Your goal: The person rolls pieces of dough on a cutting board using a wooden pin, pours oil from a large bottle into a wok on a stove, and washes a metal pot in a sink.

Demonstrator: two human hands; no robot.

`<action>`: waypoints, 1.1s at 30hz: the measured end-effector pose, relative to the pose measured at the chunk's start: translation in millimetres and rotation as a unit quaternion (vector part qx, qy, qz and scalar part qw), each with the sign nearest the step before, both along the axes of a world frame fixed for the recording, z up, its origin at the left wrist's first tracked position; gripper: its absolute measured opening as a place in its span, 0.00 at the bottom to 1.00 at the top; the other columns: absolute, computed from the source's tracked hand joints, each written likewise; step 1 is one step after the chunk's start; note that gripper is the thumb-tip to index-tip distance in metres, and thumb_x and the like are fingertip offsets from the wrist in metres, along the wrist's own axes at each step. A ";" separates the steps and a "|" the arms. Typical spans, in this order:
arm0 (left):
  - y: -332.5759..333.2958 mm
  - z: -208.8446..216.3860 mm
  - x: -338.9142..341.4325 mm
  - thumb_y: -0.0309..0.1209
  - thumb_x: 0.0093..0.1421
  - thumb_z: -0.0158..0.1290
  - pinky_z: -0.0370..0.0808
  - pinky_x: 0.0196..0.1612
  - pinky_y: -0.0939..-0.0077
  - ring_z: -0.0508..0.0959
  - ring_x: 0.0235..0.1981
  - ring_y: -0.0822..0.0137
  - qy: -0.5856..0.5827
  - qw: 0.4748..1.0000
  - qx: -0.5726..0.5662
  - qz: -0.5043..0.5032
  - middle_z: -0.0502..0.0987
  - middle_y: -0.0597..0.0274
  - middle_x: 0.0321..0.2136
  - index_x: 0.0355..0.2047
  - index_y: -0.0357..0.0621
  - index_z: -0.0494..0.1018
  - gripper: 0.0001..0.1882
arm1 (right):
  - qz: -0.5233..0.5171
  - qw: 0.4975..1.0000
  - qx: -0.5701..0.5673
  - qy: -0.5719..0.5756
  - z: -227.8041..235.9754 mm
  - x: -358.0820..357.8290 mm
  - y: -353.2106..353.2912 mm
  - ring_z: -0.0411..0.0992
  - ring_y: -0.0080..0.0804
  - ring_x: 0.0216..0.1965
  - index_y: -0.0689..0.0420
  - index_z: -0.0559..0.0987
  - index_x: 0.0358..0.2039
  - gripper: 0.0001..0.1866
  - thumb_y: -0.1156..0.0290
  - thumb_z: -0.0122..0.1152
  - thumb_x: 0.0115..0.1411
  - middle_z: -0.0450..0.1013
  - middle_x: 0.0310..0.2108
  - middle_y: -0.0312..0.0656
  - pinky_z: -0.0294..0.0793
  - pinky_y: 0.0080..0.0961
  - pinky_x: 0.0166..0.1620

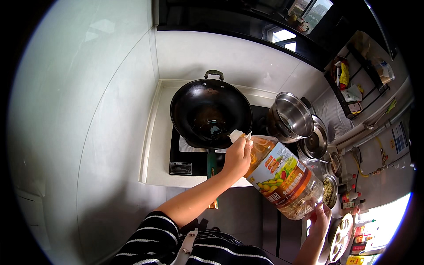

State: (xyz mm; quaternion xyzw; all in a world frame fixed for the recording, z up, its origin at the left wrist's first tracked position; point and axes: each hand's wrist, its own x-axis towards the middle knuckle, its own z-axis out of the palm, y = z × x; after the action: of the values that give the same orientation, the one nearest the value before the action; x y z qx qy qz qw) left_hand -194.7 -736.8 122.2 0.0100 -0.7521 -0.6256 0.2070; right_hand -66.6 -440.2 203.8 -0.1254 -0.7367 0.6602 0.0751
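Observation:
A large clear plastic cooking-oil bottle with a colourful label is tilted in front of me, its white neck over the near right rim of the wok. My left hand is closed round it just below the neck. Under its base, my right hand grips the lower end. The black wok sits on the cooktop, with a small shiny pool of liquid at its bottom. Its green handle points toward me, partly behind my left forearm. I cannot tell whether oil is running from the bottle.
Right of the wok stand a steel pot and a steel lid. Further right are a bowl of chopped food and several small bottles. A wall rack holds packets. A tiled wall borders the left side.

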 end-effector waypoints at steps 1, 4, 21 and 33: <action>-0.3 -1.4 -0.7 0.33 0.66 0.44 0.69 0.28 0.60 0.75 0.26 0.46 -0.005 1.000 -0.008 0.001 0.74 0.46 0.23 0.26 0.35 0.64 0.14 | 0.001 1.000 0.001 -0.001 0.4 -0.3 -0.1 0.68 0.25 0.14 0.74 0.75 0.40 0.34 0.50 0.69 0.50 0.76 0.28 0.46 0.67 0.18 0.18; -1.0 0.9 0.3 0.33 0.66 0.44 0.68 0.28 0.59 0.74 0.25 0.46 -0.008 1.000 0.007 -0.001 0.74 0.46 0.22 0.25 0.36 0.64 0.15 | 0.011 1.000 -0.005 0.006 1.2 -1.6 -0.9 0.68 0.24 0.14 0.74 0.75 0.40 0.33 0.52 0.68 0.51 0.77 0.29 0.48 0.67 0.18 0.19; -2.7 -5.5 -4.9 0.35 0.67 0.43 0.69 0.30 0.67 0.76 0.24 0.56 -0.034 0.999 0.006 -0.012 0.75 0.49 0.23 0.29 0.34 0.68 0.16 | 0.006 0.999 0.035 -0.006 3.8 -5.5 -6.1 0.65 0.22 0.13 0.72 0.77 0.39 0.33 0.49 0.66 0.52 0.78 0.30 0.49 0.68 0.17 0.20; 0.1 -13.5 -10.0 0.34 0.66 0.44 0.69 0.28 0.59 0.75 0.25 0.45 0.015 1.000 -0.004 0.013 0.74 0.46 0.22 0.25 0.36 0.65 0.15 | -0.006 1.000 0.021 -0.007 3.5 -7.1 -8.7 0.67 0.24 0.13 0.74 0.76 0.39 0.31 0.53 0.68 0.51 0.76 0.25 0.46 0.64 0.16 0.18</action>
State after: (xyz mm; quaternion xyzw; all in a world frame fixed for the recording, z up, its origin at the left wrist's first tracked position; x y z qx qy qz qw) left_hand -204.7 -736.7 108.7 0.0097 -0.7511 -0.6202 0.2262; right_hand -73.7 -448.9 207.2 -0.1326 -0.7503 0.6431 0.0766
